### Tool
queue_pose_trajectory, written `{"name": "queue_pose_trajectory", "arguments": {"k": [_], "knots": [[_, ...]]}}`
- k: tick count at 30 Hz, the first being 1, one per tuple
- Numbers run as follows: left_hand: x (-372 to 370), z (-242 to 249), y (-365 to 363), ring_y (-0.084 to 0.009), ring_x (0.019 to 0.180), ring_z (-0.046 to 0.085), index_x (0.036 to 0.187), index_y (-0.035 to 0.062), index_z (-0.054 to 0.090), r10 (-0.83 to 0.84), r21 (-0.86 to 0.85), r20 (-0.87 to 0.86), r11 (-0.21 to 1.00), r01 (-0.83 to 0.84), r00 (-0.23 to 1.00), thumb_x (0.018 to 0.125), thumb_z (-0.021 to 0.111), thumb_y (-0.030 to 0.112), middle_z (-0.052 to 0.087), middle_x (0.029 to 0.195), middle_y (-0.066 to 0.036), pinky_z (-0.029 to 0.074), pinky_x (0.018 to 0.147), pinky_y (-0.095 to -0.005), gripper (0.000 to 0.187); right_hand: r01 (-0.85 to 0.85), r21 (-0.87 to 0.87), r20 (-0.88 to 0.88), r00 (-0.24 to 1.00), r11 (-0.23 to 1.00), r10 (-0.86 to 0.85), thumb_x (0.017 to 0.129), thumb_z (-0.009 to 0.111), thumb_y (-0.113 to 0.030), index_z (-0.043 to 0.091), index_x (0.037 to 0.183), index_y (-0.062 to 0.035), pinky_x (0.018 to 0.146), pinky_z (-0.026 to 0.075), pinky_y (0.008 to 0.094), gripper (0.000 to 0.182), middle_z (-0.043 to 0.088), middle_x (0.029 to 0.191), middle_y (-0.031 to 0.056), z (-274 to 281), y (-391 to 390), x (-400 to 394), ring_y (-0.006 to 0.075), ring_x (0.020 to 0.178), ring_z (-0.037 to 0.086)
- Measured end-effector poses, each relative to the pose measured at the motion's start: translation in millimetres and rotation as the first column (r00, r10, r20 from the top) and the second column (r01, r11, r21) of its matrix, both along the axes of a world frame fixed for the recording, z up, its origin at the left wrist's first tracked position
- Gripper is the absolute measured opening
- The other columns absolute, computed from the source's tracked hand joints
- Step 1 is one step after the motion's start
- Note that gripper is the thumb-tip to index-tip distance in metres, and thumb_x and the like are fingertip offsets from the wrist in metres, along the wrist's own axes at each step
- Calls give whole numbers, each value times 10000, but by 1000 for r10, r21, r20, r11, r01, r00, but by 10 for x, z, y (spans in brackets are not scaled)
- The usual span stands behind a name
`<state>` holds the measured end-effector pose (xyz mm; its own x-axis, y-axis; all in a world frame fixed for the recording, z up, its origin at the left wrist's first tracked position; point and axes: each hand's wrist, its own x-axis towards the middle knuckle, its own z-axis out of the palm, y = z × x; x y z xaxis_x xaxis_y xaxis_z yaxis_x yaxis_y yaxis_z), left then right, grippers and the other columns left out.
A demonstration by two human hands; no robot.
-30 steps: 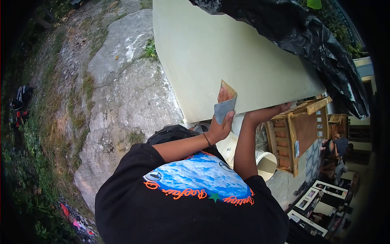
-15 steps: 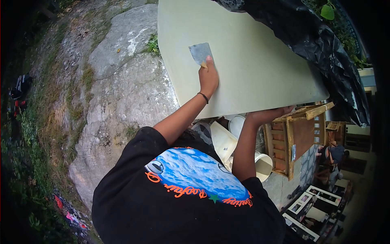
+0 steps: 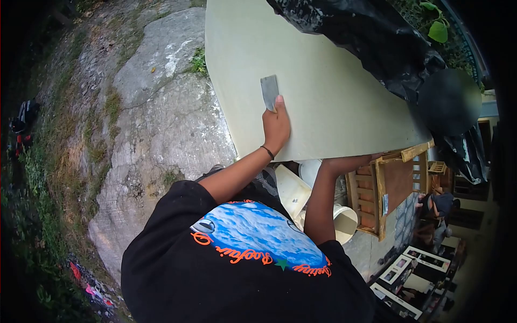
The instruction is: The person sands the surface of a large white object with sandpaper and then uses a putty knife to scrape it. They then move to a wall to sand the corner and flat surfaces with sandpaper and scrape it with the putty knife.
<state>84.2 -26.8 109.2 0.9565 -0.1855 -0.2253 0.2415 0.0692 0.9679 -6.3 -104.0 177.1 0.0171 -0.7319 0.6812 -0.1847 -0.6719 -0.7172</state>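
Observation:
My left hand [image 3: 276, 129], with a dark band at its wrist, is closed around a flat grey scraper blade [image 3: 269, 89], thumb along its side. The blade rests over a large pale greenish-cream panel [image 3: 334, 102] that slopes in front of me. At the panel's near edge, my right hand [image 3: 350, 164] grips from underneath; its fingertips are mostly hidden by the panel. Crumpled black plastic sheeting [image 3: 366, 43] lies along the panel's far right side.
Below the panel's edge are a white container [image 3: 292, 188] and a white bucket [image 3: 344, 223]. A wooden frame [image 3: 366, 196] stands to the right. Rough concrete [image 3: 161, 118] and weeds lie left. Another person [image 3: 439, 204] sits farther right, near framed panels [image 3: 412, 274].
The left hand and scraper have moved down the panel towards me, and the blade has turned more upright. The right hand stays under the edge, slightly lower in view.

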Motion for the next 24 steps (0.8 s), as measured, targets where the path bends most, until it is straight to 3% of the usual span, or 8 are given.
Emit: {"name": "queue_pose_trajectory", "arguments": {"k": [4,7,12,15,18,21,23,24], "knots": [[-186,-89,-105,-204,538,481,730,-87,494,295,-200,290,949,-244,910,917,365,420,502,559,-126,406,569,-359,556,151,-51,-285,945,987,-159,892,425,-328,255,1281,44,979,306,373,565,385,1231,187,-244,-181,-85,302,1145,410],[189,-179,-151,-203,538,480,689,-73,485,66,-39,-40,997,-68,997,922,356,415,506,559,-121,402,560,-354,556,292,-172,-481,809,941,-339,883,442,-316,308,1246,77,980,308,381,551,399,1228,205,-374,-237,-187,326,1165,394],[93,-66,-98,-202,544,488,695,-83,495,108,-60,21,992,-107,994,923,349,416,504,551,-112,400,556,-360,567,185,-35,-240,953,982,-188,858,481,-355,285,1260,73,977,311,388,619,391,1234,214,-503,-317,-199,335,1177,385],[-29,-83,-148,-214,564,508,757,-91,526,261,-108,195,964,-243,945,919,346,431,522,574,-112,407,573,-369,576,160,-15,-400,904,987,-153,871,460,-358,222,1294,53,990,301,390,637,362,1263,208,-498,-253,-219,324,1179,384],[348,-237,-189,-184,548,460,713,-68,479,119,-13,-34,993,-119,992,916,350,442,497,576,-97,394,560,-348,564,137,114,-503,862,984,-61,915,385,-308,166,1319,37,1004,288,369,574,322,1302,194,-435,-191,-259,302,1196,366],[581,-337,-202,-152,531,396,632,-30,414,152,-124,-102,979,-164,983,913,356,451,456,563,-74,381,542,-332,560,225,-30,-262,938,974,-225,915,399,-208,401,1088,5,853,368,310,274,480,1052,120,-512,-206,-220,214,944,501],[281,-231,-142,-183,546,452,670,-53,475,59,-55,-71,996,-63,996,914,356,443,509,593,-96,395,565,-356,565,330,-163,-345,864,930,-367,917,394,-220,371,1132,16,887,351,318,320,453,1112,142,-560,-261,-223,230,1013,474],[-37,-169,-160,-211,558,481,687,-67,502,219,-59,111,975,-214,969,914,356,440,530,602,-118,399,579,-372,574,398,-283,-498,717,873,-488,918,390,-232,343,1173,23,913,338,327,364,430,1157,153,-559,-264,-229,245,1058,452]]}}
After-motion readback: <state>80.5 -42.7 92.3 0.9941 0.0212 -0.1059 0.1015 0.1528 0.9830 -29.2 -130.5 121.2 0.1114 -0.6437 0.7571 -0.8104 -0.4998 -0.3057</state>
